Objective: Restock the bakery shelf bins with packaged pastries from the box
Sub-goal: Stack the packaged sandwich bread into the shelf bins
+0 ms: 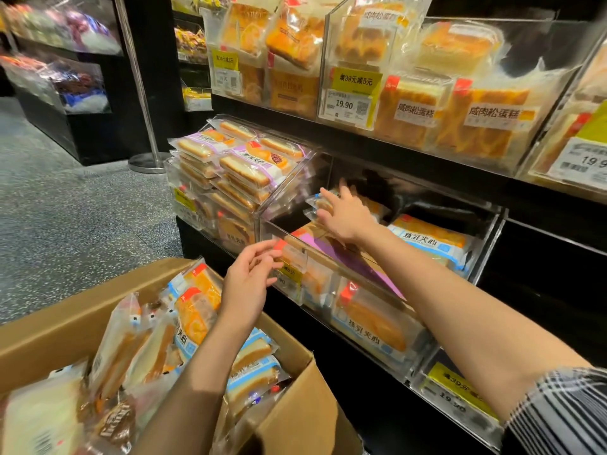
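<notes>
While the right hand (345, 216) presses a packaged pastry (320, 205) into the bin's (486, 257) back corner with straight fingers, the empty, loosely open left hand (248, 287) hovers nearer the box (289, 402).

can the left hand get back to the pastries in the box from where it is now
Probably yes. The left hand hovers empty at the clear bin's front edge, directly above the open cardboard box, whose packaged pastries lie uncovered. Nothing sits between them.

Metal stanchion post (138, 83) on speckled floor (65, 205), beside dark candy display (65, 77).
</notes>
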`<state>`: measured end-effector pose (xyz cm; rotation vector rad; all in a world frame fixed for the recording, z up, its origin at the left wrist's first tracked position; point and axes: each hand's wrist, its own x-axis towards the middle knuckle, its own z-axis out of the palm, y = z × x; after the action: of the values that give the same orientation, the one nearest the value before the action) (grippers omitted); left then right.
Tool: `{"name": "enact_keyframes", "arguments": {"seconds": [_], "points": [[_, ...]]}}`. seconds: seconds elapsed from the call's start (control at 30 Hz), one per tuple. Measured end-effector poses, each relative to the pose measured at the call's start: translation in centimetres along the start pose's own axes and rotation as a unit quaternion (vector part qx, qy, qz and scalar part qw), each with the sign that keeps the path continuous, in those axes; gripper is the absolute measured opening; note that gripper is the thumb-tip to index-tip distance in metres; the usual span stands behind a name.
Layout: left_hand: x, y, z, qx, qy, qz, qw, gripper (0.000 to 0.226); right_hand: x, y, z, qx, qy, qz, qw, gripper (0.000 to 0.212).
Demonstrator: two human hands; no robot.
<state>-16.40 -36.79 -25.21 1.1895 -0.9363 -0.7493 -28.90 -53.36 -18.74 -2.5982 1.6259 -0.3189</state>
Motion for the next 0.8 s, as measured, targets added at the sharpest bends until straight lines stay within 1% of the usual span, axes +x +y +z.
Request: {"name": "enact_keyframes", "arguments": {"seconds": [0.1,0.13,0.17,0.23,0.33,0.4,0.47,0.53,0.6,0.67,0.73,0.8], "points": [[-0.3,0.0,-1.1,0.043,-0.027,-0.017,0.999,0.029,-1.4,-1.2,-1.8,0.099,0.096,-0.019,0.990,0.041],[-0.4,0.0,-1.7,0.064,-0.040,-0.017,0.997,0.029,-2.2,-1.8,-2.4,0.144,0.116,-0.027,0.982,0.035],[-0.6,0.1,-2.3,0.093,-0.057,-0.012,0.994,0.029,-3.1,-2.6,-2.9,0.193,0.120,-0.032,0.973,0.031],[-1.0,0.4,-3.7,0.166,-0.103,0.000,0.981,0.029,-5.0,-4.5,-3.6,0.277,0.086,-0.050,0.956,0.027],[-1.6,1.4,-5.8,0.282,-0.164,0.004,0.945,0.027,-7.4,-7.3,-3.6,0.344,0.015,-0.088,0.935,0.024],[-2.1,2.1,-6.9,0.348,-0.194,0.004,0.917,0.028,-8.4,-8.8,-2.9,0.339,-0.014,-0.119,0.933,0.023],[-2.5,2.8,-7.7,0.397,-0.217,0.003,0.892,0.023,-9.2,-10.0,-1.8,0.310,-0.033,-0.156,0.937,0.021],[-2.9,3.2,-8.6,0.443,-0.222,-0.007,0.869,0.017,-10.0,-11.0,-0.6,0.279,-0.059,-0.191,0.939,0.019],[-3.2,3.3,-9.7,0.487,-0.220,-0.025,0.845,0.016,-10.6,-11.7,1.1,0.241,-0.082,-0.223,0.941,0.016],[-3.5,3.0,-11.1,0.509,-0.212,-0.062,0.832,0.017,-11.3,-12.3,3.1,0.214,-0.121,-0.242,0.939,0.012],[-4.0,2.9,-12.3,0.531,-0.205,-0.121,0.813,0.018,-12.0,-12.8,5.3,0.174,-0.161,-0.262,0.935,0.010],[-4.5,2.5,-13.4,0.543,-0.195,-0.178,0.797,0.019,-12.6,-13.3,7.5,0.121,-0.184,-0.285,0.933,0.021]]}}
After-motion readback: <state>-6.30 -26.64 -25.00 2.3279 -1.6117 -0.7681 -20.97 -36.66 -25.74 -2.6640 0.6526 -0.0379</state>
